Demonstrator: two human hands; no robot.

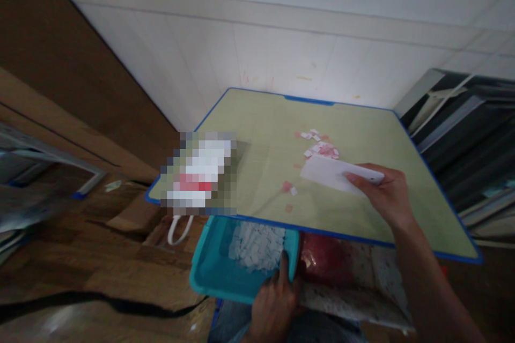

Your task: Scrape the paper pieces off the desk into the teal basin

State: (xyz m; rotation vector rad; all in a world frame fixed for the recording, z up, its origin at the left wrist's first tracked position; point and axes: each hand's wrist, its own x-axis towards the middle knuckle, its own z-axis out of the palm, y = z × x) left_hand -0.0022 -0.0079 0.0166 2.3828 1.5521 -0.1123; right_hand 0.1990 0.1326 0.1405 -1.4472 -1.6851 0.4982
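My right hand (386, 187) is closed around one end of a flat white card-like piece (328, 171) with a small dark hole near the held end. Its far end reaches a small pile of white and pink square pieces (322, 148) on the pale yellow folding table (257, 118). A few more pieces (288, 186) lie scattered nearer me. Below the table's front edge, my left hand (276, 297) grips the near right rim of a turquoise plastic basin (217, 276), index finger stretched along the inside. Many small white pieces (257, 246) are heaped in the basin.
A blurred-out white and red object (201, 171) stands at the table's left edge, with a white strap loop (179, 230) hanging below. Right of the basin is a shiny red object (324, 257). Dark folders (462, 118) lean at right; a white wall (281, 53) stands behind.
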